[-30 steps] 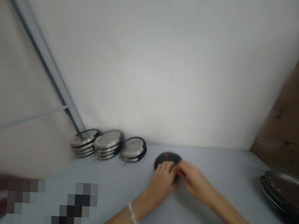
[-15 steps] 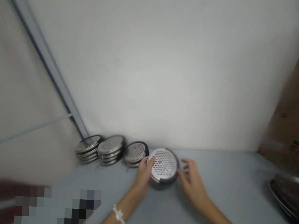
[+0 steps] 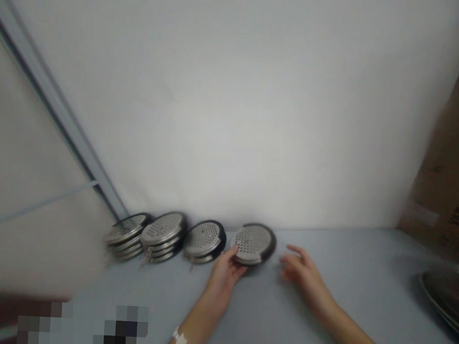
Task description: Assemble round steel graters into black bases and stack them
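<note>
Perf. disc (image 3: 251, 243), edge btwn L fingers (image 3: 228, 255), R fingers (image 3: 294, 263) apart

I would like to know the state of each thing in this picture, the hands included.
Left hand: gripping the perforated disc.
Perforated disc: held, holes facing up.
Right hand: open, apart from the disc.
Left stack: piled, holes up.
Middle stack: piled, holes up.
Right stack: lower pile, holes up.
Bracelet: worn, left wrist.
</note>
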Motion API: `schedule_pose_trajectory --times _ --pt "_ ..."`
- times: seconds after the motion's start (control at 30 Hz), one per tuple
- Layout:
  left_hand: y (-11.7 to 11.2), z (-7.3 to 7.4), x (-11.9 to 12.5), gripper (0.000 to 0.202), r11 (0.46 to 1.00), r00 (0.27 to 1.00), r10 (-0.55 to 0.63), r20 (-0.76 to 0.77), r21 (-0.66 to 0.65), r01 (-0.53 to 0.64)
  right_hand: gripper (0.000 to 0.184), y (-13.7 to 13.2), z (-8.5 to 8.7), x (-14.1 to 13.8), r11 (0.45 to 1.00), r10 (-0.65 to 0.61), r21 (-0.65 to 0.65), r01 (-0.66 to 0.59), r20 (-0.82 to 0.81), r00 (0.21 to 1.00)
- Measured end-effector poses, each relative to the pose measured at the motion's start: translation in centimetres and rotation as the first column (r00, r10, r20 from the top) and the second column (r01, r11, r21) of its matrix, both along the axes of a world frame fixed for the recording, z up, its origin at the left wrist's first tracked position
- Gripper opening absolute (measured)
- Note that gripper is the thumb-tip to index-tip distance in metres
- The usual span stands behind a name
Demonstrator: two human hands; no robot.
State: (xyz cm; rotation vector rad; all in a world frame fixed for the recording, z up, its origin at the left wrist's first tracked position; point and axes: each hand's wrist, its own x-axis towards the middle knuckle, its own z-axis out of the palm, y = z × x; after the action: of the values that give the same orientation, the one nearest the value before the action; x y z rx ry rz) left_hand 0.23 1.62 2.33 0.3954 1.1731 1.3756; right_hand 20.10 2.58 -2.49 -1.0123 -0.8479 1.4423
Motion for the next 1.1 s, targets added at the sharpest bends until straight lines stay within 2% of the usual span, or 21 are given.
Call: schedule_pose_trajectory --times 0.1,0.17,0.3,0.4,0.47,0.57,0.63,0.73,0.8,0.87,0.93,1.0,1.07,1.1 --pt "-0.5 1.4 -1.5 0.009 0.979 0.981 0.189 0.044 0.065 -0.191 0.051 -0.2 -0.1 -0.2 1.0 0.017 0.024 -0.018 0.059 0.998" --pt "-0.8 1.9 -2.8 0.01 0.956 0.958 0.281 0.056 0.072 -0.284 0.048 -0.4 -0.2 -0.3 0.998 0.036 0.048 -0.041 0.085 0.996" --pt "-1.4 1.6 -5.0 0.008 0.906 0.909 0.416 0.027 0.07 -0.417 0.047 -0.7 -0.1 -0.6 0.993 0.063 0.088 -0.074 0.12 0.991" --pt "-1.3 1.2 -5.8 0.01 0.868 0.874 0.483 0.049 0.102 -0.485 0.046 -0.8 -0.1 -0.7 0.99 0.07 0.109 -0.087 0.151 0.986" --pt "-1.1 1.0 -6.0 0.014 0.88 0.882 0.464 0.078 0.075 -0.469 0.043 -0.9 0.0 -0.8 0.989 0.076 0.111 -0.096 0.169 0.983" --pt "-0.9 0.5 -6.3 0.011 0.933 0.93 0.361 0.067 -0.027 -0.36 0.042 -1.1 -0.1 -0.8 0.99 0.091 0.087 -0.108 0.185 0.979" --pt "-0.7 0.1 -6.6 0.014 0.946 0.947 0.319 0.039 -0.076 -0.315 0.043 -1.1 -0.2 -0.7 0.99 0.099 0.076 -0.115 0.188 0.977" --pt "-0.5 -0.2 -7.2 0.011 0.945 0.947 0.32 0.043 -0.083 -0.315 0.042 -0.9 -0.5 -0.8 0.987 0.118 0.084 -0.136 0.189 0.975" --pt "-0.2 0.1 -7.5 0.004 0.948 0.943 0.317 0.103 -0.055 -0.313 0.041 -0.9 -0.5 -0.9 0.984 0.135 0.087 -0.155 0.201 0.97" --pt "-0.1 0.5 -7.4 0.013 0.95 0.936 0.312 0.165 -0.024 -0.313 0.04 -1.0 0.0 -1.0 0.982 0.125 0.11 -0.156 0.243 0.962" --pt "-0.2 0.9 -7.2 0.017 0.952 0.933 0.303 0.192 -0.023 -0.305 0.037 -1.4 1.0 -0.6 0.974 0.052 0.193 -0.121 0.329 0.943" --pt "-0.6 1.2 -7.0 0.018 0.965 0.947 0.263 0.183 -0.048 -0.259 0.032 -1.9 2.5 0.8 0.942 -0.086 0.327 -0.076 0.454 0.887" --pt "-1.3 1.6 -7.1 0.02 0.97 0.961 0.236 0.145 -0.092 -0.225 0.028 -2.6 4.3 3.7 0.896 -0.253 0.443 -0.039 0.581 0.774" --pt "-1.6 1.8 -7.2 0.022 0.969 0.967 0.229 0.113 -0.118 -0.216 0.027 -3.0 5.2 5.9 0.869 -0.354 0.495 -0.012 0.638 0.684"
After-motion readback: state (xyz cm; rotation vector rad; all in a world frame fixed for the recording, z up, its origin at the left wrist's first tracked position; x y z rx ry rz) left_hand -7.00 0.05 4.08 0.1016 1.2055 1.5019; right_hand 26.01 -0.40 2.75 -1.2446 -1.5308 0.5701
